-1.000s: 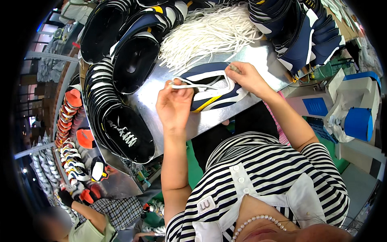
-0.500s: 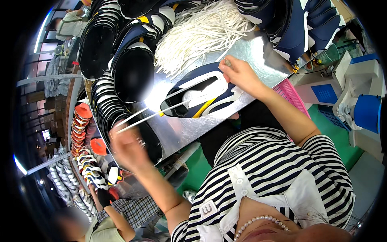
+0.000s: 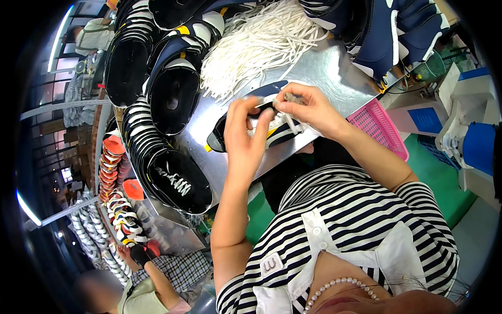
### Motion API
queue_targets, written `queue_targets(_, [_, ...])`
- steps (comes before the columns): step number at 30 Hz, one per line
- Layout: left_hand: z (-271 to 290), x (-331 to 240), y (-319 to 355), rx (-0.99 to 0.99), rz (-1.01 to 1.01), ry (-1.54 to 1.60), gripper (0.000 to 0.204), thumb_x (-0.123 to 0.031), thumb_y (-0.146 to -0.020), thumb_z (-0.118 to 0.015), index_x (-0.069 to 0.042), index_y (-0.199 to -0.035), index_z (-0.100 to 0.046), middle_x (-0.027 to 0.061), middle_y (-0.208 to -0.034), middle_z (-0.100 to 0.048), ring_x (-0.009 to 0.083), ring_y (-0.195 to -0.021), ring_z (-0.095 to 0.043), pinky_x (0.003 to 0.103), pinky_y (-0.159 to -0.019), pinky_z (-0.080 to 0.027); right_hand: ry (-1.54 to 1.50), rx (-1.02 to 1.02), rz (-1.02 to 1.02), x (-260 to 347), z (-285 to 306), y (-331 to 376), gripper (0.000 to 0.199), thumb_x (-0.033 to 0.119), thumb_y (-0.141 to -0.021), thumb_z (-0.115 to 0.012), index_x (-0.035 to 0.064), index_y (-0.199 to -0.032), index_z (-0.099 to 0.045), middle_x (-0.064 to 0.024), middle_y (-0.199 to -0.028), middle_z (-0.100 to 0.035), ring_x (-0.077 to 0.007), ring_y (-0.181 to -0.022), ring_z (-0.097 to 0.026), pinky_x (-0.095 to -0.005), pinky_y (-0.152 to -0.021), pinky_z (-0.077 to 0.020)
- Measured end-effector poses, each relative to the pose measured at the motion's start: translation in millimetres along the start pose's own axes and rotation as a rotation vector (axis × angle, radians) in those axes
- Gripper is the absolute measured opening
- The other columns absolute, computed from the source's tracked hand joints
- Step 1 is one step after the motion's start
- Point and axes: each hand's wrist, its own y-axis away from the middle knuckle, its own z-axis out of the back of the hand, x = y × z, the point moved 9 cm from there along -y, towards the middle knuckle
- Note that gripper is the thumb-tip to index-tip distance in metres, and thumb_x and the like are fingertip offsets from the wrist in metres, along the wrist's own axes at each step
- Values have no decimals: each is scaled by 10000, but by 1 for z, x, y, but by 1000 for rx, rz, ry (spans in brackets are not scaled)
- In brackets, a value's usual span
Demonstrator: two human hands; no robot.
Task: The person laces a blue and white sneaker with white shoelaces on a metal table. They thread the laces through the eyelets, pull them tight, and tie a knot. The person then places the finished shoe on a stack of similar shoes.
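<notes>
I am holding the navy shoe upper (image 3: 261, 125) on the metal table (image 3: 334, 68), just below the pile of white laces (image 3: 256, 39). My left hand (image 3: 246, 138) is curling over its middle, fingers closed on it. My right hand (image 3: 308, 107) is pinching a white lace (image 3: 285, 119) at its top.

Navy shoe upper (image 3: 272, 128) with white and yellow trim, white laces (image 3: 256, 44), pink basket (image 3: 379, 125), black-and-white striped shirt (image 3: 340, 220).
</notes>
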Motion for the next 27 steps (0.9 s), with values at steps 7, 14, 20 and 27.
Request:
queue_targets(7, [-8, 80, 29, 210, 774, 562, 547, -477, -969, -569, 31, -1166, -607, 114, -998, -678, 185, -939, -646, 314, -816, -526, 180, -121, -44, -24, 6, -14, 323, 102, -855, -718, -6, -1144, -621, -73, -930, -682, -118, -872, -647, -265, -776, -511])
queue_targets(14, [-35, 107, 32, 129, 748, 494, 366, -388, -954, -618, -29, -923, -679, 36, -780, -665, 86, -574, -540, 241, -528, -435, 417, -227, -75, -22, 6, -10, 413, 113, -808, -754, 29, -1176, -586, -102, -888, -696, -142, -778, -649, -281, -734, -506])
queue_targets(20, [-26, 89, 32, -90, 558, 403, 107, -134, -902, -699, -44, -958, -680, 1, -758, -650, 59, -605, -552, 207, -510, -393, 575, -127, 15, -4, -3, -3, 423, 188, -829, -735, 22, -1164, -536, -184, -927, -692, -302, -858, -681, -379, -772, -512])
queue_targets(27, [-20, 80, 35, -169, 495, 372, 120, -97, -877, -718, 2, -929, -676, 29, -804, -681, 88, -692, -626, 235, -623, -498, 629, -60, 109, 22, 1, 15, 209, 198, -934, -599, 13, -1024, -560, -166, -846, -685, -346, -791, -668, -415, -704, -502])
